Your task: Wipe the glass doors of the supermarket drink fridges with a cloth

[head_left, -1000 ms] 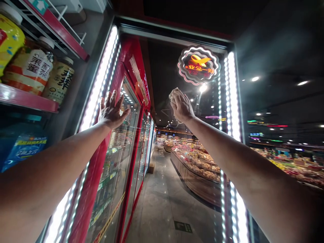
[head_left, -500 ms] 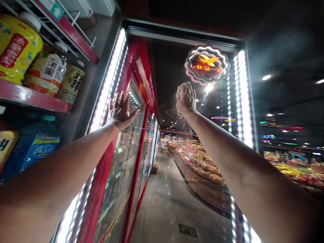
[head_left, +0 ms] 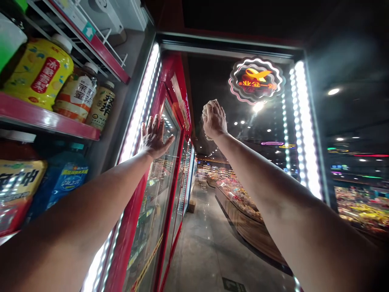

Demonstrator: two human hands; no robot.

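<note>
My right hand (head_left: 214, 120) is raised and closed on a small pale cloth (head_left: 207, 107), pressing it against the glass of an open cooler door (head_left: 243, 170). A glowing round logo sticker (head_left: 257, 80) sits on the glass up and to the right of that hand. My left hand (head_left: 154, 137) lies flat, fingers spread, against the lit left edge of the door frame (head_left: 138, 109). Both forearms reach forward and up from the bottom corners.
At the left, red cooler shelves (head_left: 45, 119) hold large drink bottles (head_left: 41, 73) and a blue bottle (head_left: 65, 182). Red glass-door coolers (head_left: 164, 194) line the aisle beyond. Through the glass, a tiled aisle floor (head_left: 203, 251) and food display counters (head_left: 243, 202) show.
My right hand with the cloth has slid left and slightly down across the glass. The left hand stays flat on the frame. The view has turned left, showing more of the shelves.
</note>
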